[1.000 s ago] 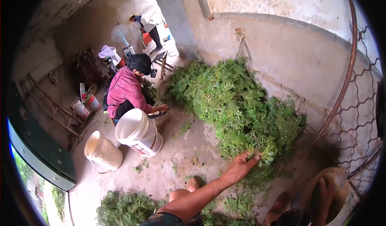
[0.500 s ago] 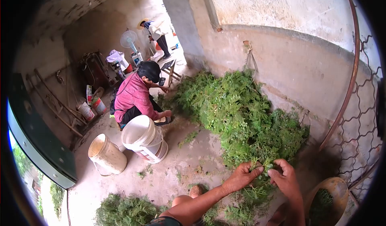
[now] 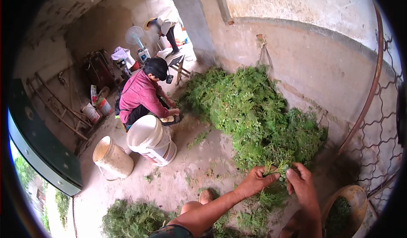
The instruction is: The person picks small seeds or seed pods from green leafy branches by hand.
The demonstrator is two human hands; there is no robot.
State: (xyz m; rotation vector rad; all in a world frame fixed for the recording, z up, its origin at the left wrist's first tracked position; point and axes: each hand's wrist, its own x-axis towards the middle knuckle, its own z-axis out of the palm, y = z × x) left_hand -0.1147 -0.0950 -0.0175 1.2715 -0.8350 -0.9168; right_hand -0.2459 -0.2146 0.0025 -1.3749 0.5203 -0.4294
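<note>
My left hand (image 3: 257, 183) pinches a leafy green sprig (image 3: 276, 168) between thumb and fingers. At the sprig's other end my right hand (image 3: 302, 184) is closed, its thumb and fingertips against small round green berries or cones; what exactly they grip is partly hidden. Just beyond both hands lies a big heap of cut evergreen branches (image 3: 250, 106), with pale round bits among the foliage. Loose sprigs (image 3: 254, 221) lie on the floor below my hands. By my right forearm stands a tub (image 3: 360, 197) with dark green bits inside.
Another pile of greenery (image 3: 131, 221) lies at lower left. Two white buckets, one tilted-looking (image 3: 113, 159) and one larger (image 3: 163, 151), stand near a crouching person in pink (image 3: 142, 96). A fan (image 3: 135, 35) and another person (image 3: 163, 28) are farther back. Wire mesh (image 3: 379, 132) borders the right.
My right hand has risen slightly and its fingers have shifted on the sprig. The crouching person's hands have moved near their shoe. The far person bends lower. The view has tilted slightly.
</note>
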